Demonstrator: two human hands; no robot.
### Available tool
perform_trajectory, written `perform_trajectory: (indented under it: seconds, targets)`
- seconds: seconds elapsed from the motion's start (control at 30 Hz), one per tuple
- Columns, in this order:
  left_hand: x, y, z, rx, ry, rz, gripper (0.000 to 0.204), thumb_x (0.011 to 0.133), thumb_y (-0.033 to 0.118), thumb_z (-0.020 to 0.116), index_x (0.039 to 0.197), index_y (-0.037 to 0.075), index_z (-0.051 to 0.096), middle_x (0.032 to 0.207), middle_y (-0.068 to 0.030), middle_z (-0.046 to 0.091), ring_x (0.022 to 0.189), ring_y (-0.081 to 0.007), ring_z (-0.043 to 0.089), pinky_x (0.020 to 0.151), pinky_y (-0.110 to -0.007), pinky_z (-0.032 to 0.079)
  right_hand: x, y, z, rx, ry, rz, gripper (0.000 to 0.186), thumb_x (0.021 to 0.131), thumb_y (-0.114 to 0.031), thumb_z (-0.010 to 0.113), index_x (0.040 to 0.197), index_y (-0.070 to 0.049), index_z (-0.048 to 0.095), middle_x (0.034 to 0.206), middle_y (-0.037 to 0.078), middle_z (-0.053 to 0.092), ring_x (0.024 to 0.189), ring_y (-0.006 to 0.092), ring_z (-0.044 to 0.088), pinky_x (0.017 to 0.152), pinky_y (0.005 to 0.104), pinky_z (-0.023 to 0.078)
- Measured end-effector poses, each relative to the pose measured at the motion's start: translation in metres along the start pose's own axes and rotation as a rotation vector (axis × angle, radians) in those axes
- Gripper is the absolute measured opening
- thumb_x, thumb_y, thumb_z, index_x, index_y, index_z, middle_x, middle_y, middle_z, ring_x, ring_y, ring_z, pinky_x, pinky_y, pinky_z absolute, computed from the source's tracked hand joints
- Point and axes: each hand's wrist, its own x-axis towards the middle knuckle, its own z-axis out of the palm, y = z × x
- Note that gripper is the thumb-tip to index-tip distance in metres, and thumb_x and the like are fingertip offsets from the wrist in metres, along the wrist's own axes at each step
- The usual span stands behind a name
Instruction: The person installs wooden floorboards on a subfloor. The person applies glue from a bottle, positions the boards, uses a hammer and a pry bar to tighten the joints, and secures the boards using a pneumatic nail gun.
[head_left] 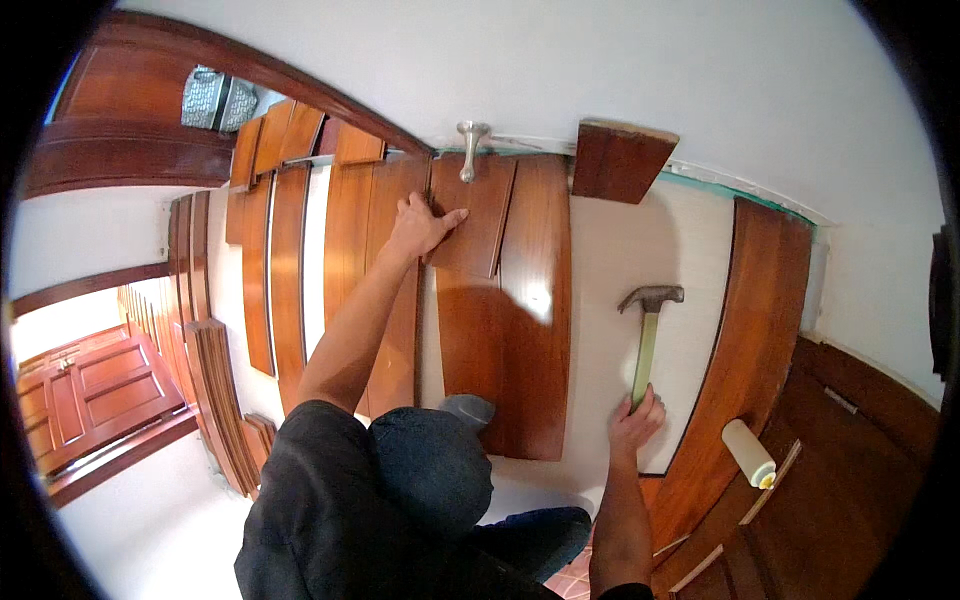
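My left hand (427, 228) lies with spread fingers at the left edge of a short wooden plank (473, 232) near the wall. Beside it is a long reddish plank (534, 380), part of several boards laid on the pale floor. My right hand (637, 420) grips the green handle of a claw hammer (652, 300), whose metal head points away from me above the pale floor. A metal doorstop (467, 150) sticks out just beyond the short plank, and a small dark board (622, 155) leans against the wall to its right.
A cream tube (745, 450) lies at right beside a long plank (765, 290). Stacked boards (222, 400) are at left, near an open doorway showing a panelled door (100, 390). A patterned bag (215, 100) sits upper left. My knee (540, 530) is at the bottom.
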Motion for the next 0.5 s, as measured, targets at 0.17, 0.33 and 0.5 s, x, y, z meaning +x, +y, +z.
perform_trajectory:
  seconds: [0.17,0.33,0.5]
  targets:
    - [0.006,0.004,0.000,-0.174,-0.161,-0.027,0.109,0.079,0.066,0.078,0.133,-0.022,0.041,0.131,-0.0380,0.057,0.123,-0.0423,0.060,0.102,-0.046,0.051,-0.007,0.006,0.008,-0.059,0.121,-0.031,0.048,0.098,-0.028,0.058,0.137,0.000,0.054,0.118,0.022,0.057,0.114,0.0416,0.052,0.102,0.0545,0.038]
    - [0.001,0.002,-0.003,-0.573,-0.358,-0.041,0.093,0.080,0.053,0.084,0.130,-0.018,0.050,0.124,-0.0280,0.065,0.108,-0.0358,0.068,0.095,-0.041,0.055,-0.004,0.000,-0.001,0.049,0.069,0.000,0.046,0.098,-0.025,0.060,0.136,0.000,0.053,0.118,0.021,0.056,0.112,0.0401,0.051,0.098,0.0534,0.040]
    - [-0.007,-0.026,-0.003,-1.022,-0.339,-0.093,0.079,0.086,0.048,0.081,0.132,-0.010,0.054,0.125,-0.0223,0.065,0.111,-0.0285,0.067,0.094,-0.043,0.055,0.003,-0.020,-0.004,0.080,0.117,0.046,0.047,0.095,-0.019,0.063,0.137,0.000,0.052,0.120,0.021,0.055,0.112,0.0405,0.051,0.099,0.0536,0.040]
